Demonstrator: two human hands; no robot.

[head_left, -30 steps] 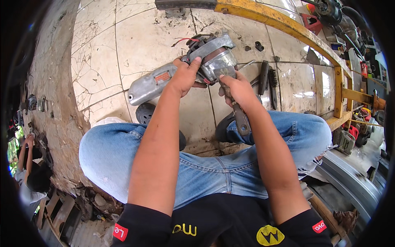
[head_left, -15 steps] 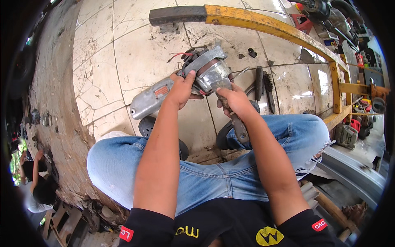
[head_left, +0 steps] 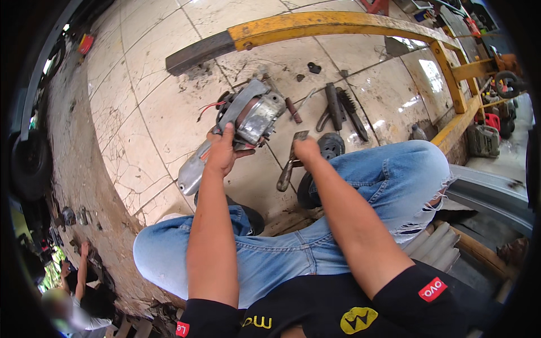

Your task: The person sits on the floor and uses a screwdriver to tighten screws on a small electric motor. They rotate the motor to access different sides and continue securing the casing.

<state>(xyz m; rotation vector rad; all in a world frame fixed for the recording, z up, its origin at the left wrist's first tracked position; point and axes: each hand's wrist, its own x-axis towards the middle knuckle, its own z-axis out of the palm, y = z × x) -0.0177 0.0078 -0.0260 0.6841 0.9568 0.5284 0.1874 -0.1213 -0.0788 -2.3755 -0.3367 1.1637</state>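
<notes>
While the left hand (head_left: 221,153) grips the motor-like unit (head_left: 256,121) at its near edge, thumb on top, the right hand (head_left: 307,151) is closed round a scraper (head_left: 285,173). Hands are apart, one item each. Scraper blade points up and away from the body, worn handle toward the feet; it's clear of the unit, a gap between them.

Unit sits over the tiled floor (head_left: 141,104), left of centre, ahead of the knees, bare-metal end facing right. Red wires (head_left: 209,107) stick out of its left side. Grey metal housing (head_left: 190,176) lies at lower left, partly behind the left hand; can't tell if it's joined to the unit.

Right of the unit: reddish-brown rod (head_left: 293,111), then a dark-handled tool (head_left: 335,106) with a black brush (head_left: 355,119) just beside it. Small black part (head_left: 314,68) farther off. Yellow frame (head_left: 338,25) spans the far side and bends down the right. Another person (head_left: 90,312) at far lower left, arms raised.
</notes>
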